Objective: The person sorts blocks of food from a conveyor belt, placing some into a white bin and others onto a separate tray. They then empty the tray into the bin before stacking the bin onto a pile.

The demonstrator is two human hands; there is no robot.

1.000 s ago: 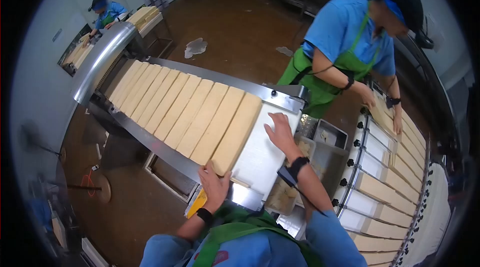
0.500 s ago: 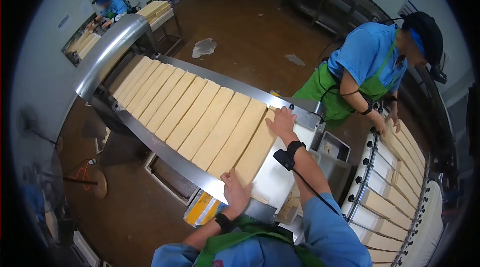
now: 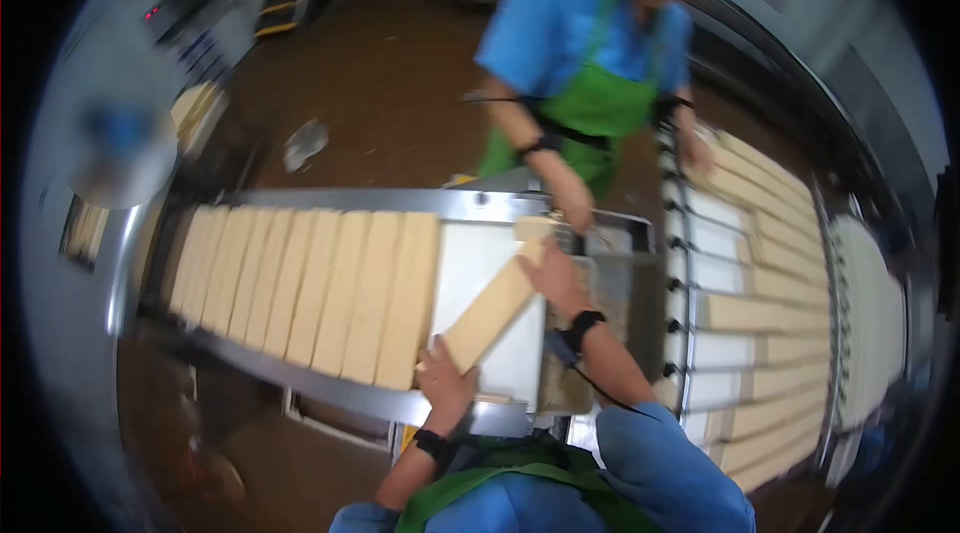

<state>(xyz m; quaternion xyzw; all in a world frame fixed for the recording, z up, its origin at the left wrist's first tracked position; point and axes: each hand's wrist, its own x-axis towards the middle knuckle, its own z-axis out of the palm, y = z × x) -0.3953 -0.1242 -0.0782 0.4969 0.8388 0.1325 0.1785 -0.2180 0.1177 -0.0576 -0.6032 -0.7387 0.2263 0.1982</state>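
Note:
A long tan slab (image 3: 490,308) lies slanted over the white end of the conveyor (image 3: 470,263), apart from the row of slabs (image 3: 310,288). My left hand (image 3: 445,383) grips its near end. My right hand (image 3: 552,276) holds its far end, close to the metal bin (image 3: 610,278). The frame is blurred by motion.
A co-worker in a blue shirt and green apron (image 3: 590,83) stands across the conveyor, one hand (image 3: 572,201) near the bin and a short slab piece (image 3: 535,228). To the right, a second conveyor (image 3: 760,303) carries several slabs. Brown floor lies behind.
The end slab has been pulled off the row and turned slantwise between my hands. The view swung right. The co-worker moved from the right conveyor to face me.

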